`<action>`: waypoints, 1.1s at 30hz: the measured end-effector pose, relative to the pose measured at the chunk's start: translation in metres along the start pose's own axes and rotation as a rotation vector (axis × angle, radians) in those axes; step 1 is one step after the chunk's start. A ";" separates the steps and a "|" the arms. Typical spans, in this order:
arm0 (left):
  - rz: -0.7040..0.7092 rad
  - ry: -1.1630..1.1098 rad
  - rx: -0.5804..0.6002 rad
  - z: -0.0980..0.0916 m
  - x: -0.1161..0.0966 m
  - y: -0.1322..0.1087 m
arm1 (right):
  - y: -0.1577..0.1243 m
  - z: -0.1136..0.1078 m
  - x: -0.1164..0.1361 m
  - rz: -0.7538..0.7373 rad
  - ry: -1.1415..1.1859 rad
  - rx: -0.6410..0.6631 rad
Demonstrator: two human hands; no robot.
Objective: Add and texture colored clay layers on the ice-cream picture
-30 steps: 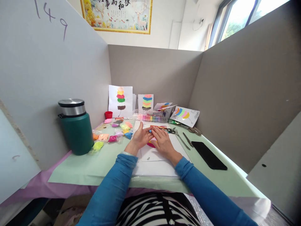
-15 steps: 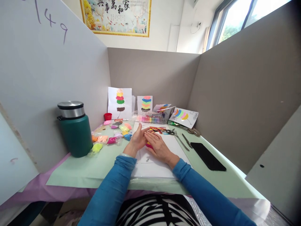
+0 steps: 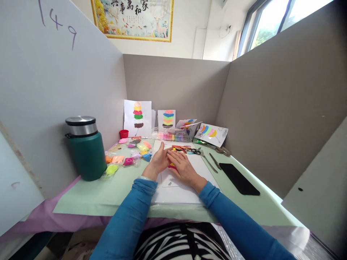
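My left hand [image 3: 159,159] is palm inward over the white paper, with its thumb raised and fingers stretched out. Flat across its palm and fingers lies my right hand [image 3: 185,169], its fingers straight. Whatever may be between the palms is hidden. Beneath them is a white sheet [image 3: 184,195] with a smaller paper on top. A pink and yellow patch [image 3: 172,166] shows partly below my hands. Just beyond are several coloured sticks [image 3: 182,147] and black-handled scissors [image 3: 195,151].
Bagged coloured clay [image 3: 129,161] lies left, near a green flask [image 3: 86,155] and red cup [image 3: 124,134]. A fork [image 3: 208,161], knife [image 3: 215,161] and black phone [image 3: 238,178] lie right. Behind stand painted cards [image 3: 137,119] and a clear pack [image 3: 172,136]. Partitions enclose the table.
My right hand has slid very slightly up and forward against the left. The view has shifted a little; everything else stays in place.
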State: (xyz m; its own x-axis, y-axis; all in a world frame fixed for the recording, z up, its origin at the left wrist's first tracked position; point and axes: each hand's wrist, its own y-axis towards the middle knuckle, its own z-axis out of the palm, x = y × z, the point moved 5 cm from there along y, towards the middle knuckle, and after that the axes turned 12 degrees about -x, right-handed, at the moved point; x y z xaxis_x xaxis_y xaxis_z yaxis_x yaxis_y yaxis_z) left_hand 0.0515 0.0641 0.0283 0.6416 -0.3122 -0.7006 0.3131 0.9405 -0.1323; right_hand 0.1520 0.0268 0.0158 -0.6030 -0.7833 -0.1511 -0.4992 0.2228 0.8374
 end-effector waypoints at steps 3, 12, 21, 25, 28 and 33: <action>-0.036 0.033 0.044 0.000 0.004 0.001 | -0.001 0.001 -0.006 0.040 -0.027 -0.006; 0.040 -0.040 -0.049 -0.005 -0.004 0.003 | -0.004 0.000 -0.010 0.090 -0.079 -0.018; 0.114 -0.005 -0.072 -0.008 0.000 0.006 | 0.002 -0.011 -0.009 0.109 -0.025 -0.106; 0.105 -0.023 -0.079 -0.010 -0.001 0.009 | -0.001 -0.002 -0.006 0.107 -0.076 -0.049; 0.043 -0.071 -0.073 -0.009 0.001 0.009 | -0.001 0.008 -0.002 0.085 -0.107 0.004; 0.019 -0.059 -0.073 -0.009 -0.001 0.007 | 0.004 0.003 -0.008 0.124 -0.083 -0.076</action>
State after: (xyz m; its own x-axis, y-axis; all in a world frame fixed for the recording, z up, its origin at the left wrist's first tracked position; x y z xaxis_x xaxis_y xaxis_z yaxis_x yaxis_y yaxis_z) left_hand 0.0462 0.0722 0.0218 0.6876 -0.2999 -0.6613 0.2500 0.9528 -0.1722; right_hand 0.1532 0.0356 0.0192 -0.7080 -0.7012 -0.0839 -0.3709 0.2681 0.8891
